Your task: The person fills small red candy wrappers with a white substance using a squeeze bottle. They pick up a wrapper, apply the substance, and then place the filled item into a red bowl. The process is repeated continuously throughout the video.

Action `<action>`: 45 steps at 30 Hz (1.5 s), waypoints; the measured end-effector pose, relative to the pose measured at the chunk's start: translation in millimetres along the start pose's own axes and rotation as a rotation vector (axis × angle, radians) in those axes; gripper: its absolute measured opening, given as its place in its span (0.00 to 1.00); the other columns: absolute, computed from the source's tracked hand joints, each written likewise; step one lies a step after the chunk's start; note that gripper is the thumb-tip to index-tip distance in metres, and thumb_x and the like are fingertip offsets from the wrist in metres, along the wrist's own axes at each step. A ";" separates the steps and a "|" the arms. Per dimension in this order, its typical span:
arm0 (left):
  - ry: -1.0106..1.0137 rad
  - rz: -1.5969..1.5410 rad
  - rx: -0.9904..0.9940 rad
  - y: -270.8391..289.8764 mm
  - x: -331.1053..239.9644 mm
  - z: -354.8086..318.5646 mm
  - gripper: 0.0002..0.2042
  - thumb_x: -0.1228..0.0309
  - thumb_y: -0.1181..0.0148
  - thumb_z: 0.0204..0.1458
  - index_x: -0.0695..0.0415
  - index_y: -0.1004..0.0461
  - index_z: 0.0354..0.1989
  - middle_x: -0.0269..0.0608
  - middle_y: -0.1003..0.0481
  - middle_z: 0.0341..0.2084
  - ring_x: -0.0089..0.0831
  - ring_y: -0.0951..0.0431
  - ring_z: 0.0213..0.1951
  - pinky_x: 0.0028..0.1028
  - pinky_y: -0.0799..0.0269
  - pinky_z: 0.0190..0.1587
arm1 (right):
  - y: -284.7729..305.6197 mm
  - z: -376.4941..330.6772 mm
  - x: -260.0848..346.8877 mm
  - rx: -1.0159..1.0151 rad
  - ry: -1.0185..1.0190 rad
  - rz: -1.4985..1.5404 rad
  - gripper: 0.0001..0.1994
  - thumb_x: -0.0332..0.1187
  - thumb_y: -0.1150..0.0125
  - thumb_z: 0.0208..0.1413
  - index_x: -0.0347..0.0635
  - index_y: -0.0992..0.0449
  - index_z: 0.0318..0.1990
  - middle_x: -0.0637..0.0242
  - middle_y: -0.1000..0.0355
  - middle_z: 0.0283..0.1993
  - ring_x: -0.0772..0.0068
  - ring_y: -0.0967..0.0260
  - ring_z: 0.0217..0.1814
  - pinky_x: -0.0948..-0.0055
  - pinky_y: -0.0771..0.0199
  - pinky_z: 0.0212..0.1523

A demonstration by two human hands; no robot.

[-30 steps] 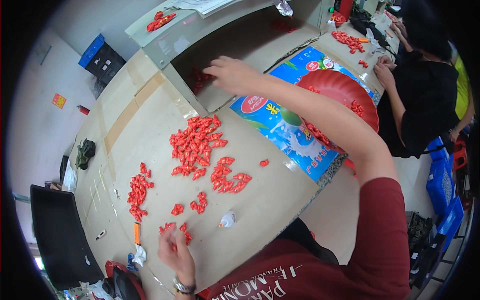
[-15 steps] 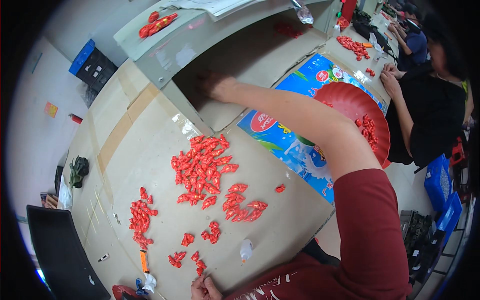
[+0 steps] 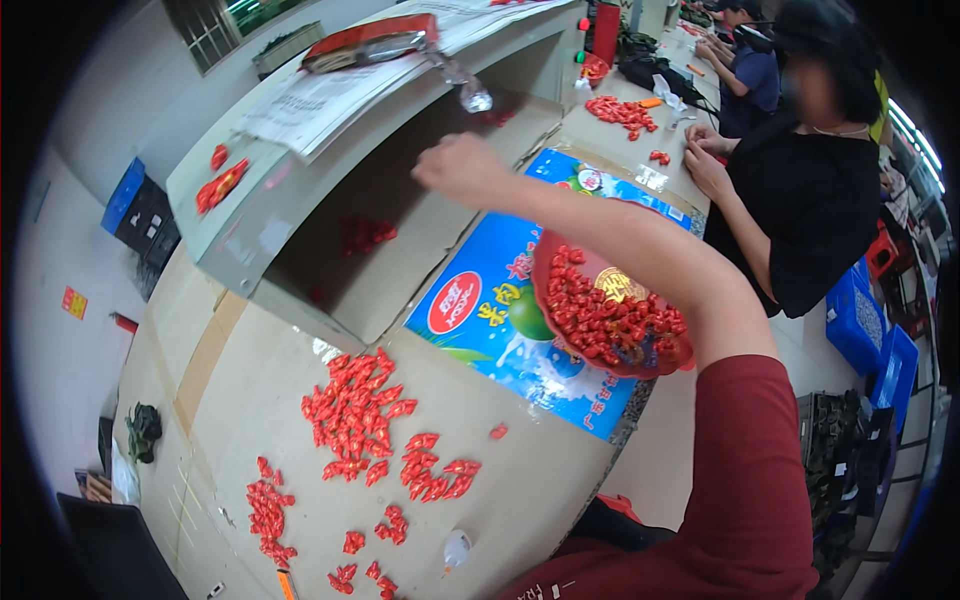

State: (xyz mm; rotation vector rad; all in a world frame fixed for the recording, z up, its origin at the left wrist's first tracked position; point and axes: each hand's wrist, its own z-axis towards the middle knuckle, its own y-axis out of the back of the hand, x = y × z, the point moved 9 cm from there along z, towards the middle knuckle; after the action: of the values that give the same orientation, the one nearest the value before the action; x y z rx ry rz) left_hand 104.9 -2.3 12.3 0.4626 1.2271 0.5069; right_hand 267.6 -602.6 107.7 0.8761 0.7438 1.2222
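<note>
My right hand is raised at the mouth of a grey open-fronted shelf box, its fingers curled closed. Whatever they may hold is hidden. Inside the box lies a dark cluster of small red pieces. Below my right forearm, a red plastic basin holds many small glossy red pieces, partly covered by the arm. It rests on a blue printed sheet. A big heap of red gold-marked pieces lies on the table before the box. My left hand is out of the picture.
Smaller red piles lie nearer on the table, beside a white dropper bottle. Papers and a red packet sit atop the box. A co-worker in black sits at the right; blue crates stand behind.
My right hand has come out from deep inside the shelf box, towards the right. My view has shifted, showing more of the basin and the box top. My left hand has left the picture.
</note>
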 end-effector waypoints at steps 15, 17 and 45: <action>0.160 0.081 0.118 -12.3 2.8 -4.4 0.11 0.69 0.44 0.58 0.65 0.30 0.44 0.45 0.24 0.33 0.29 0.27 0.34 0.26 0.30 0.38 | -19.1 -83.7 -321.8 0.185 -0.558 -0.444 0.19 0.33 0.62 0.60 0.42 0.35 0.57 0.62 0.54 0.71 0.52 0.55 0.72 0.55 0.32 0.58; 0.186 0.083 0.133 -12.4 5.0 -5.6 0.12 0.69 0.44 0.58 0.65 0.30 0.44 0.46 0.24 0.33 0.29 0.27 0.34 0.26 0.30 0.38 | -26.5 -80.0 -328.8 0.223 -0.569 -0.444 0.18 0.33 0.61 0.60 0.43 0.34 0.56 0.62 0.54 0.72 0.52 0.57 0.72 0.54 0.33 0.59; 0.342 0.115 0.185 -13.2 26.6 -15.0 0.16 0.65 0.47 0.60 0.64 0.33 0.49 0.44 0.26 0.31 0.28 0.28 0.31 0.27 0.31 0.34 | -47.3 -71.4 -332.9 0.317 -0.397 -0.503 0.20 0.27 0.57 0.54 0.34 0.35 0.56 0.50 0.46 0.67 0.56 0.50 0.70 0.64 0.49 0.69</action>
State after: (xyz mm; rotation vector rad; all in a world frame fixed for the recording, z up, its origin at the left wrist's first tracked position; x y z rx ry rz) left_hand 98.8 3.9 -19.9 0.6237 1.5910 0.5896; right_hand 163.3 -922.6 38.5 1.0689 0.7804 0.4705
